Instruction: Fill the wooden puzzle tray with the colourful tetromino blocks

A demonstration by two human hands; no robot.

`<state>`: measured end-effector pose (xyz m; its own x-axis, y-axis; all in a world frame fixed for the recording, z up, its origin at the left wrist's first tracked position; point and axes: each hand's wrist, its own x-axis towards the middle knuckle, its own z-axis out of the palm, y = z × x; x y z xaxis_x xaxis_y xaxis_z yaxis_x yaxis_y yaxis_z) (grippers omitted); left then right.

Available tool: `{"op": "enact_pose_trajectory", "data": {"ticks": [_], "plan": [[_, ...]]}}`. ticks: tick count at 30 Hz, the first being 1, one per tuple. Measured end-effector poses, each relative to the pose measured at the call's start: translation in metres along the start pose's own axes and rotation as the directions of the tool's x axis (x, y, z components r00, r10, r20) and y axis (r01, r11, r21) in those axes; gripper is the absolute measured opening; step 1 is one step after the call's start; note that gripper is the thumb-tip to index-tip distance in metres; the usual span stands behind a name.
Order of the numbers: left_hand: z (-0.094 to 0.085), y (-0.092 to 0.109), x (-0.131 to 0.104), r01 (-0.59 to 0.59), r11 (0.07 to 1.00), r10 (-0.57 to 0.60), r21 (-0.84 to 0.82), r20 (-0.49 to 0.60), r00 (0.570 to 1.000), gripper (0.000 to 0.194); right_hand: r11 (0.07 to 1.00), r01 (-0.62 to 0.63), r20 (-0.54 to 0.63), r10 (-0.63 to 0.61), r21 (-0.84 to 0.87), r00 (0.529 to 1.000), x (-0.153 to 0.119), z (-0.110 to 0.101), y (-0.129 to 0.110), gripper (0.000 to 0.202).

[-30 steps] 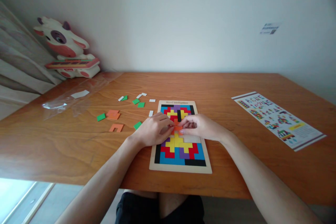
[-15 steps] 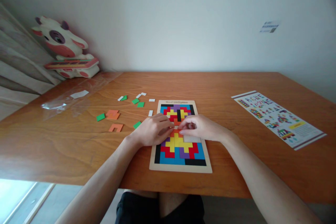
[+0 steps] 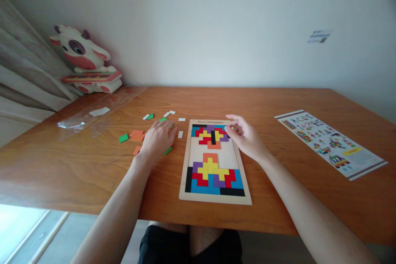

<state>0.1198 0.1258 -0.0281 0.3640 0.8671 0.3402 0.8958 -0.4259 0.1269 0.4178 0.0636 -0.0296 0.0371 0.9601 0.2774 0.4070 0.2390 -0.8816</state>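
A wooden puzzle board [image 3: 183, 189] lies on the table in front of me, with coloured block pieces filling its top and bottom. Bare wood shows across its middle, between two orange pieces, the upper one [image 3: 214, 145] and the lower one [image 3: 210, 156]. My left hand [image 3: 157, 137] is left of the board, palm down with its fingers stretched out over the loose pieces. It partly covers a green piece [image 3: 168, 150] and an orange piece [image 3: 136, 150]. My right hand [image 3: 244, 136] hovers at the board's upper right edge, fingers apart and holding nothing.
More loose pieces lie to the left: a green one [image 3: 123, 138], an orange one [image 3: 135, 135] and several white ones, such as this white piece [image 3: 180, 134]. A clear plastic bag [image 3: 74, 126] and a cow toy [image 3: 93, 66] are farther left. A printed sheet [image 3: 331, 142] lies at right.
My left hand has moved off the board to the loose pieces on the left. My right hand has drawn back up and right, fingers spreading. The board's middle is uncovered.
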Motion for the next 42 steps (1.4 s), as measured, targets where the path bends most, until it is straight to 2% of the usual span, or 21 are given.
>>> {"op": "enact_pose_trajectory", "data": {"ticks": [4, 8, 12, 18, 21, 25, 28, 31, 34, 36, 39, 42], "plan": [[0.000, 0.006, -0.002, -0.114, 0.992, 0.117, -0.055, 0.069, 0.991, 0.034, 1.000, 0.004, -0.070, -0.003, 0.020, 0.998, 0.002, 0.001, 0.002, 0.043], [-0.006, 0.011, -0.005, -0.156, 0.986, 0.162, -0.061, 0.109, 0.981, 0.041, 1.000, 0.017, -0.099, -0.015, 0.024, 0.995, 0.003, 0.001, 0.004, 0.041], [-0.009, 0.009, -0.006, -0.196, 0.975, 0.209, -0.105, 0.124, 0.970, 0.038, 1.000, 0.013, -0.094, -0.011, 0.021, 0.996, 0.003, 0.000, 0.004, 0.041], [0.002, 0.007, -0.001, -0.158, 0.961, 0.176, -0.229, 0.063, 0.982, 0.027, 1.000, -0.010, -0.081, 0.012, 0.019, 0.997, 0.002, 0.001, 0.000, 0.043], [0.008, 0.009, 0.001, -0.173, 0.965, 0.185, -0.198, 0.043, 0.982, 0.024, 1.000, -0.013, -0.073, 0.014, 0.004, 0.997, 0.001, 0.001, -0.001, 0.044], [0.015, 0.010, 0.005, -0.136, 0.984, 0.136, -0.117, -0.007, 0.991, 0.033, 1.000, -0.011, -0.048, 0.010, -0.025, 0.999, 0.001, 0.001, 0.000, 0.043], [0.016, 0.015, 0.007, -0.131, 0.982, 0.121, -0.135, -0.075, 0.990, 0.031, 0.999, -0.011, -0.012, 0.010, -0.031, 1.000, 0.001, 0.001, 0.003, 0.042], [0.015, 0.028, 0.006, -0.167, 0.946, 0.136, -0.278, -0.126, 0.983, 0.027, 1.000, -0.010, 0.000, 0.010, -0.017, 1.000, 0.001, 0.002, 0.005, 0.042], [0.015, 0.045, 0.002, -0.177, 0.848, 0.134, -0.499, -0.121, 0.984, 0.023, 1.000, 0.001, -0.016, -0.001, -0.008, 1.000, 0.001, 0.001, 0.005, 0.042], [0.016, 0.052, 0.000, -0.181, 0.790, 0.133, -0.586, -0.125, 0.983, 0.021, 1.000, 0.003, -0.024, -0.003, -0.014, 1.000, 0.001, 0.001, 0.004, 0.041], [0.015, 0.053, -0.001, -0.266, 0.771, 0.214, -0.579, -0.157, 0.964, 0.019, 1.000, -0.004, -0.021, 0.003, -0.021, 1.000, 0.001, 0.001, 0.002, 0.041], [0.014, 0.048, 0.001, -0.387, 0.763, 0.324, -0.518, -0.211, 0.922, 0.019, 1.000, -0.007, -0.015, 0.007, -0.005, 1.000, 0.001, 0.001, 0.002, 0.042]]}}
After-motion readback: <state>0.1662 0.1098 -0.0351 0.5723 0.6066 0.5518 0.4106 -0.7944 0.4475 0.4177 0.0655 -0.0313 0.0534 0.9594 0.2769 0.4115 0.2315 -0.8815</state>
